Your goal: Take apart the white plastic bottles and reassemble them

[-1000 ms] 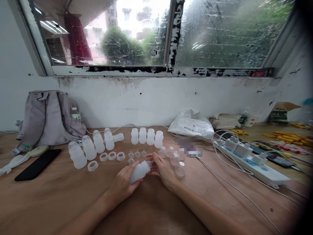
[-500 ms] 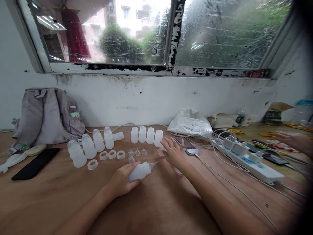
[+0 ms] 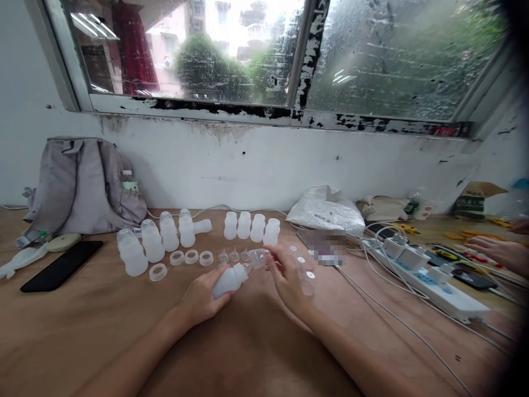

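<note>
Rain-streaked window, white wall.

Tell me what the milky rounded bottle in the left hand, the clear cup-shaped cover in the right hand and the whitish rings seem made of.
Milky rounded bottle: likely matte plastic, by its frosted haze, though silicone is possible.
Clear cup-shaped cover: probably smooth, hard plastic, see-through with pale glints.
Whitish rings: satin plastic or silicone, looking translucent.

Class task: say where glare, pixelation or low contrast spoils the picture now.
All in the head view: daylight burns out part of the left window pane; blocky pixels partly cover the phone; the clear cap in the right hand looks faint.
</note>
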The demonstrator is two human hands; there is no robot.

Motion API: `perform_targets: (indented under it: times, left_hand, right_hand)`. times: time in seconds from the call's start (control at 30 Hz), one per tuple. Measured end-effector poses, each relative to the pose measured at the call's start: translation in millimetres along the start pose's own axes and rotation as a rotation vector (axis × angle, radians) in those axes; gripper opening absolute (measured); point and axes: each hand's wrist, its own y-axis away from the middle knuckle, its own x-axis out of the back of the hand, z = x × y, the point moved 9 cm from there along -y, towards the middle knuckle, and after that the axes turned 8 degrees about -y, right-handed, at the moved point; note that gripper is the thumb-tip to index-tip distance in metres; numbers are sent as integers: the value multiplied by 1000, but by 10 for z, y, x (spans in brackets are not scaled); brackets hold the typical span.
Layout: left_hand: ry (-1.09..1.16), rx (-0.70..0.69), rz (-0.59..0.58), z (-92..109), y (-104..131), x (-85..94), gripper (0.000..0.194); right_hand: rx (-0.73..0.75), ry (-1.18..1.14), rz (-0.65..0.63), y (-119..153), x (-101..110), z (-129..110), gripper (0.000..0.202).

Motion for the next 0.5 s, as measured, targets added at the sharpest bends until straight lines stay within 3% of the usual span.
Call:
perform_targets:
  times: [0.17, 0.5]
  left_hand:
    - [61, -39, -57, 24, -7, -14, 51]
    - [140, -36, -105, 11, -24, -27, 49]
  right_hand:
    - [-49, -40, -95, 133, -201, 69, 29]
    - [-31, -78, -159, 130, -224, 9, 26]
